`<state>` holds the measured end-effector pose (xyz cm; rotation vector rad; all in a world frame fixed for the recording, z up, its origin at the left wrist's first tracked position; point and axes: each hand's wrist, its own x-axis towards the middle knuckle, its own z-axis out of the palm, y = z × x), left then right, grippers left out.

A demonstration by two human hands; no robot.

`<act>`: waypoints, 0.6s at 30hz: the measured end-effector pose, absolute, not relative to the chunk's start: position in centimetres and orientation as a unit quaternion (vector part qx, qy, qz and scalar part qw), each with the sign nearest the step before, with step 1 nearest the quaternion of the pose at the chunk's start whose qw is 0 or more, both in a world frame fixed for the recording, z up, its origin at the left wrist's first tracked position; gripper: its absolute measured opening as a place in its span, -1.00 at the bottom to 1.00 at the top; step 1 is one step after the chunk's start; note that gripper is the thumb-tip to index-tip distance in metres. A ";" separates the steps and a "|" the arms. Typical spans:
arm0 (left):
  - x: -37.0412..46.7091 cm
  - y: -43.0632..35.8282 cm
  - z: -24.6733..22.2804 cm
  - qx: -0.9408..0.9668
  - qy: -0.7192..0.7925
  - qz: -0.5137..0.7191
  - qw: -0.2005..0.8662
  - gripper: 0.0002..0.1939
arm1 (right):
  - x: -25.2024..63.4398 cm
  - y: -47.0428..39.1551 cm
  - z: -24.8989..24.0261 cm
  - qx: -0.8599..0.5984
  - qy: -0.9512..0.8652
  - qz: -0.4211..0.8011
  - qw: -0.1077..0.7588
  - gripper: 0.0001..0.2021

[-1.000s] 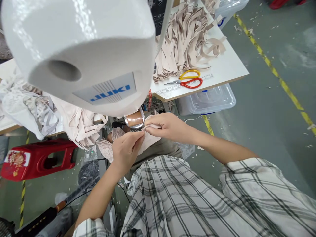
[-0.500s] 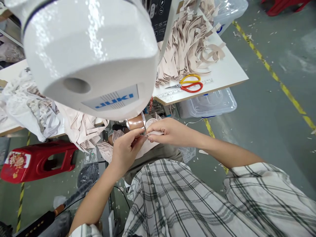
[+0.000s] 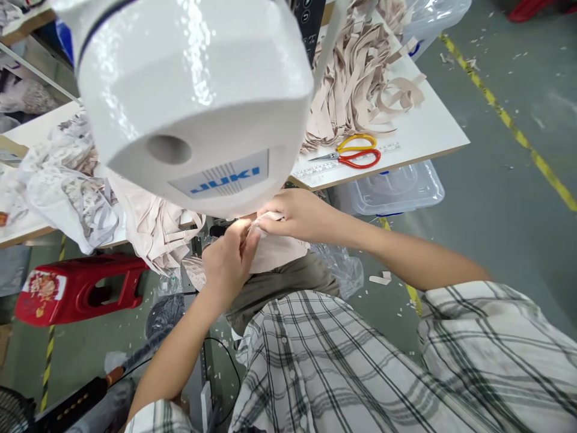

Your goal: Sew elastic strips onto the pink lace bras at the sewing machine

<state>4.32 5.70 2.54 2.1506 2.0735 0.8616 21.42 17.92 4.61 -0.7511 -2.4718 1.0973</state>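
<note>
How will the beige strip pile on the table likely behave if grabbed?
The strip pile is probably floppy: thin bands bend and curl over each other. Likely light for its bulk, since it looks like loose, narrow fabric. Overlapping loops could snag, so a pull may drag neighbours, perhaps nudging the scissors close by.

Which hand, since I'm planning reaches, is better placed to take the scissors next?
Probably the right hand: it is nearer the scissors on the right-side table. The left hand would likely cross over it. Both hands grip pale fabric.
</note>
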 end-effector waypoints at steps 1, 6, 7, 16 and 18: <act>3.7 5.7 2.1 0.718 0.643 0.265 -0.031 -0.80 | 21.1 18.2 4.7 -0.271 -0.875 0.372 0.153 -0.83; 1.0 6.1 0.7 0.813 0.511 0.241 -0.141 -0.61 | 20.2 18.4 5.2 -0.275 -0.897 0.315 0.142 -0.80; 0.8 6.2 0.7 0.818 0.505 0.233 -0.148 -0.59 | 20.2 18.3 5.3 -0.277 -0.899 0.310 0.139 -0.80; 2.9 6.0 2.6 0.796 0.581 0.127 -0.109 -0.68 | 21.7 15.3 1.9 -0.281 -0.888 0.178 0.316 -0.78; 2.6 6.1 2.6 0.795 0.583 0.138 -0.095 -0.68 | 21.8 14.7 0.8 -0.289 -0.876 0.139 0.360 -0.77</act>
